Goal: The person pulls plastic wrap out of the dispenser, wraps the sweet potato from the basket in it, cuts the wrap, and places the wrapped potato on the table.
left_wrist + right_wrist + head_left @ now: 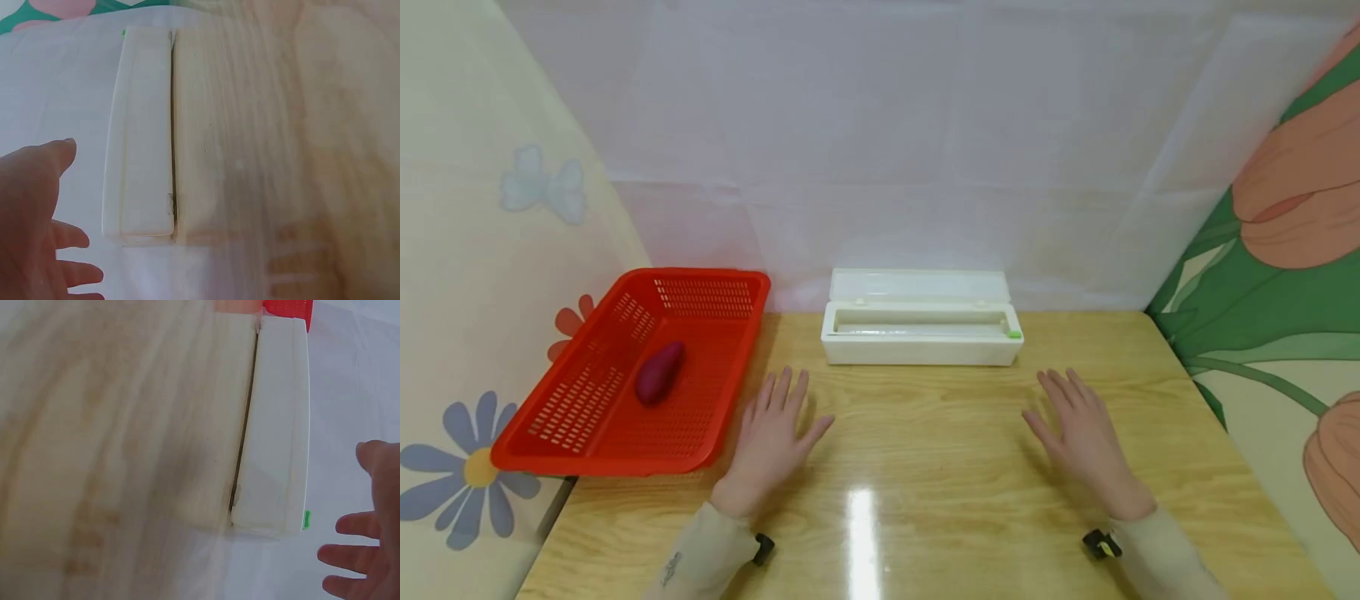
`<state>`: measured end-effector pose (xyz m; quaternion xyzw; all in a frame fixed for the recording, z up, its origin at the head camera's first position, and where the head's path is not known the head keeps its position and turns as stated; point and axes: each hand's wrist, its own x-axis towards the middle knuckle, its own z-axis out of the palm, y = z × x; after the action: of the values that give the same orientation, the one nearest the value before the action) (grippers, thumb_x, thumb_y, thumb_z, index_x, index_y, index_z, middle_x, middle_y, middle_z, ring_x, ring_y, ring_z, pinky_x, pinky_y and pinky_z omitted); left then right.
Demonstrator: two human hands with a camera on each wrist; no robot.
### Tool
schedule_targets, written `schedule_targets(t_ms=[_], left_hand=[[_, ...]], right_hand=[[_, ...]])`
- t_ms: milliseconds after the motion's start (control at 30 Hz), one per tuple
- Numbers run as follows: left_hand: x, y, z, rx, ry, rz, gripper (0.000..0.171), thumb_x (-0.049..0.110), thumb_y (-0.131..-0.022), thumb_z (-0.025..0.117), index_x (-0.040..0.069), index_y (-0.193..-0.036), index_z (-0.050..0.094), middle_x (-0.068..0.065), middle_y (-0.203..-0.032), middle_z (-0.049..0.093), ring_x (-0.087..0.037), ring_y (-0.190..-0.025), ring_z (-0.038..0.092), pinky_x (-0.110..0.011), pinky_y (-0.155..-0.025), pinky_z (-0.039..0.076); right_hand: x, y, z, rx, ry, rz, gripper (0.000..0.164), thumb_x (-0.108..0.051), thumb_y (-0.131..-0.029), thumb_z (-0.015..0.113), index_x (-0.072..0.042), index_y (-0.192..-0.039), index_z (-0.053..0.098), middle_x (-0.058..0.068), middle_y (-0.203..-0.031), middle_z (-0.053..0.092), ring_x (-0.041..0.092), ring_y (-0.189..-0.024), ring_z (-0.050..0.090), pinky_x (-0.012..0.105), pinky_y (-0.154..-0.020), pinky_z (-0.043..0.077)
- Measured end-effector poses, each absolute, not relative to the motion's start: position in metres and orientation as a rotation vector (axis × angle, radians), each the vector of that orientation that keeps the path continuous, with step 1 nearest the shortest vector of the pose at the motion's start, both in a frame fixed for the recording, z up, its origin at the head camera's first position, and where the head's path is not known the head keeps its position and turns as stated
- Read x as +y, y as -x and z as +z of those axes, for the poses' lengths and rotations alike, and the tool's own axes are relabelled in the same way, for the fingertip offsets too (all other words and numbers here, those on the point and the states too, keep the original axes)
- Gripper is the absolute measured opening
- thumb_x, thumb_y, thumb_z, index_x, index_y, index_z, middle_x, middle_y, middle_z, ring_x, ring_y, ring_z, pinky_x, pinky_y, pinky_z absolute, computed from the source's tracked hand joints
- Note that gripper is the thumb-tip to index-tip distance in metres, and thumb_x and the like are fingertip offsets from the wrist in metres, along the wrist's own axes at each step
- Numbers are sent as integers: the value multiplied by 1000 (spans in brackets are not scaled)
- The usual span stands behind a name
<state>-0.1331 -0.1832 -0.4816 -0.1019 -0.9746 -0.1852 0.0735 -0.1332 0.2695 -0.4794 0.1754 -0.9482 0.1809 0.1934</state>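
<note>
A long white box stands at the back of the table with its lid raised; a green piece marks its right front corner. Inside the red basket at the left lies a purple, eggplant-shaped vegetable. My left hand, fingers spread and holding nothing, is beside the basket's right side, in front of the box's left end. Toward the box's right end, my right hand is likewise spread with nothing in it. Both wrist views show the white box apart from the fingers.
The wood-grain table runs between the hands, with a bright reflection near its front. A white cloth hangs directly behind the box. Flower-patterned cloths border the left and right sides.
</note>
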Motion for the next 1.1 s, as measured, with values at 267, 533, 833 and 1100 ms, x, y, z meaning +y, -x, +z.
schedule_targets(t_ms=[267, 533, 833, 1100], left_hand=[[-179, 170, -478, -2707, 290, -974, 47, 31, -100, 72, -3, -132, 65, -23, -134, 65, -43, -127, 53, -61, -108, 42], [-181, 213, -472, -2555, 216, -1338, 30, 19, -100, 73, 1, -123, 72, -18, -125, 71, -37, -116, 59, -50, -97, 49], [-176, 252, -474, -2514, 245, -1381, 25, 20, -98, 75, 5, -118, 77, -17, -122, 72, -36, -114, 57, -50, -104, 42], [-172, 268, -477, -2564, 259, -1416, 34, 20, -97, 77, 0, -125, 74, -20, -142, 59, -39, -136, 45, -55, -118, 31]], right_hand=[[277, 161, -465, -2668, -526, 660, 35, -14, -99, 71, 6, -127, 66, 31, -129, 65, 54, -129, 52, 72, -106, 38], [278, 201, -448, -2621, -602, 754, 23, -9, -97, 73, 2, -118, 73, 25, -121, 70, 48, -119, 59, 67, -103, 43], [273, 244, -437, -2631, -702, 746, 18, -10, -99, 71, -1, -114, 76, 17, -112, 73, 39, -111, 60, 60, -98, 47], [267, 272, -442, -2756, -714, 842, 25, -12, -99, 72, 0, -120, 75, 22, -124, 70, 46, -129, 51, 63, -109, 40]])
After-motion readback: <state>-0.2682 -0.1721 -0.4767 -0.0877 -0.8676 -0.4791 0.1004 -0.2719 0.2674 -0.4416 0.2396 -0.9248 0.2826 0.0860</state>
